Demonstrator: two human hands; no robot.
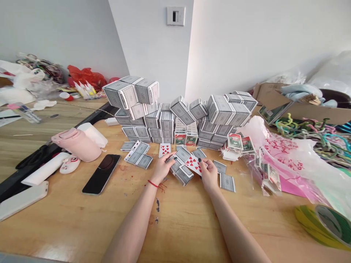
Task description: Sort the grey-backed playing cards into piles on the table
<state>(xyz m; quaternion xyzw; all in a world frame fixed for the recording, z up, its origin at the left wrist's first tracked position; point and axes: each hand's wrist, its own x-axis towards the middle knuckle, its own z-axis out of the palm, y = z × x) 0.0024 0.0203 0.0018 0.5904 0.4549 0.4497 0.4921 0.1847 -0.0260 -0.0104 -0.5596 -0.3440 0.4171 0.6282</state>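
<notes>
My left hand (162,168) is curled on the wooden table (186,219), its fingertips touching a loose heap of grey-backed playing cards (182,170). My right hand (208,171) pinches a face-up red hearts card (194,164) over that heap. Another face-up hearts card (165,149) lies just beyond my left hand. More grey-backed cards (138,153) lie scattered to the left, and further cards (227,181) to the right. Behind them stands a wall of stacked grey card boxes (175,117).
A black phone (101,173), a pink bottle (78,144) and white items lie at the left. At the right are a pink plastic bag (276,157) with card packs, coloured hangers (315,135), a cardboard box (301,106) and a tape roll (326,224).
</notes>
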